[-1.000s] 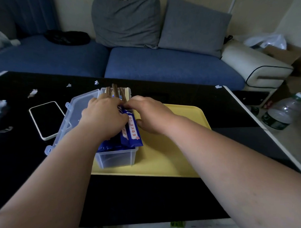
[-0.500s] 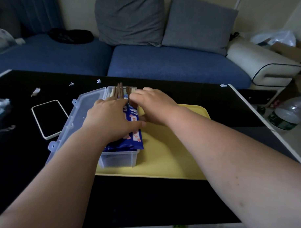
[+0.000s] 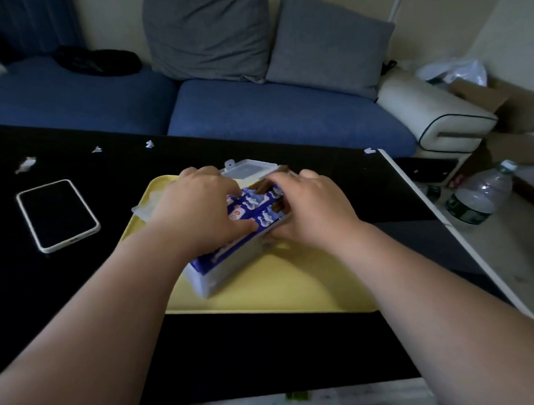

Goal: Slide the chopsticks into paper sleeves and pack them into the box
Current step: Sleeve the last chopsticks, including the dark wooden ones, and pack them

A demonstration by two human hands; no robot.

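On tray [image 3: 290,291], box [image 3: 215,280] angled near-left to far-right, gripped by left hand [image 3: 195,213], right hand [image 3: 315,211]

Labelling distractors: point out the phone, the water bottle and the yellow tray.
phone [image 3: 58,214], head view, middle of the dark screen.
water bottle [image 3: 479,194], head view, clear body above the label.
yellow tray [image 3: 287,288], head view, bare floor near the front rim.

I counted two grips, my left grip [image 3: 199,212] and right grip [image 3: 313,213]; one clear box [image 3: 227,270]; one yellow tray [image 3: 287,281]; one phone [image 3: 58,214]; four paper scraps [image 3: 26,163] on the bench [image 3: 75,286]; two grey cushions [image 3: 205,33]; one water bottle [image 3: 477,197]; blue sleeves [image 3: 259,202] too bunched to count
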